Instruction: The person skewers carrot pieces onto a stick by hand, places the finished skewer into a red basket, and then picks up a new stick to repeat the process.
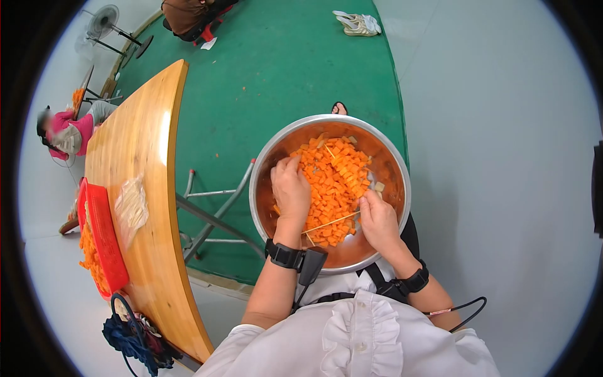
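Note:
A large steel bowl (pixel 397 217) rests at my lap, holding many diced carrot cubes (pixel 320 195) and a few pale pieces. My right hand (pixel 381 223) is closed on the lower end of a skewer (pixel 349 173) threaded with carrot cubes, its bare tip pointing up and left. Over the left side of the carrots is my left hand (pixel 291 193), fingers bent and drawn together; whatever is between the fingertips is hidden. A bare wooden stick (pixel 331 222) lies across the lower carrots, near both hands.
On the left, a wooden table (pixel 147 213) carries a red basket (pixel 103 239) of carrot pieces and a plastic bag (pixel 132 207) of pale sticks. A dark blue bag (pixel 135 336) is beside it. Folding legs (pixel 220 223) stand near the bowl. Two other people sit farther off; shoes (pixel 358 24) lie ahead.

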Motion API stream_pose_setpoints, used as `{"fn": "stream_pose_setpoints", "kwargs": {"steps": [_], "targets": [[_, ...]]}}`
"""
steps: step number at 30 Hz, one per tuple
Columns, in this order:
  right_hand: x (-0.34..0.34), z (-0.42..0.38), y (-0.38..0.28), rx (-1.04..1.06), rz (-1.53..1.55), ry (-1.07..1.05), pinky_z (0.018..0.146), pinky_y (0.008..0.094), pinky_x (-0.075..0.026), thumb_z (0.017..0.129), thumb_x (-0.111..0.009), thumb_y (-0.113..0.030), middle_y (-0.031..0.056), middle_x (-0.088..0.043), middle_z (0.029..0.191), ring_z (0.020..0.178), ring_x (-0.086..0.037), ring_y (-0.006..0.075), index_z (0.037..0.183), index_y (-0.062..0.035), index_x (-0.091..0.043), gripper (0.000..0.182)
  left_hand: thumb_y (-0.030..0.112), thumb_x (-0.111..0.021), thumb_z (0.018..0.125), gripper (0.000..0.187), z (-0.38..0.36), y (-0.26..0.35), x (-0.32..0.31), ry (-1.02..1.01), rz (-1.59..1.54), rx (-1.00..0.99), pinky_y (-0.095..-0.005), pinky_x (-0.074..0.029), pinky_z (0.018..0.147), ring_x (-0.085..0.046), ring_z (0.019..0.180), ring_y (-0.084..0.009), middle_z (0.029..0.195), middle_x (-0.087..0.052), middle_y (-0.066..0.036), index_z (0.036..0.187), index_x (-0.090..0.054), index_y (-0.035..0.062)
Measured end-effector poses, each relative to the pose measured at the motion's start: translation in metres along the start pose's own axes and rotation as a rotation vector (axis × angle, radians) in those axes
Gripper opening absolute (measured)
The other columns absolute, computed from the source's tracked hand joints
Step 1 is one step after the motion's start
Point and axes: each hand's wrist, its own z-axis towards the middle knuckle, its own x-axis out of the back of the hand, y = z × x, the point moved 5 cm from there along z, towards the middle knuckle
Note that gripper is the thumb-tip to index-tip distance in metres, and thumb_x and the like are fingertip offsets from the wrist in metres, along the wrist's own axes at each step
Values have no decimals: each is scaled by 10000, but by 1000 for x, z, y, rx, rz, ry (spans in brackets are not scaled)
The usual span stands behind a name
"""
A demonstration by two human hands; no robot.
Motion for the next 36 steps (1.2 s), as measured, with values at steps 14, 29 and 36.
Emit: {"fn": "stream_pose_setpoints", "kwargs": {"steps": [14, 29, 36], "targets": [[-3, -2, 5, 11, -34, 5, 536, 476, -414, 860, -449, -159, 199, -544, 598, 587, -553, 387, 765, -23, -481, 169, 110, -614, 747, 332, 6, 10, -26, -79, 180, -22, -391, -413, 763, -497, 901, -304, 939, -489, -138, 1072, -571, 58], [-3, -2, 9, 7, 21, 47, 536, 484, -412, 854, -447, -150, 210, -544, 598, 580, -550, 394, 760, -18, -481, 166, 24, -607, 704, 156, 13, 29, -42, 6, 69, -191, -383, -404, 784, -498, 880, -312, 922, -515, -126, 859, -598, 10], [-3, -3, 12, 12, 29, 38, 527, 476, -414, 855, -455, -153, 203, -545, 587, 570, -551, 385, 770, -24, -485, 158, 51, -580, 794, 121, 15, 3, -34, 40, -283, 129, -294, -449, 659, -595, 739, -254, 826, -610, -102, 905, -578, 3]]}}
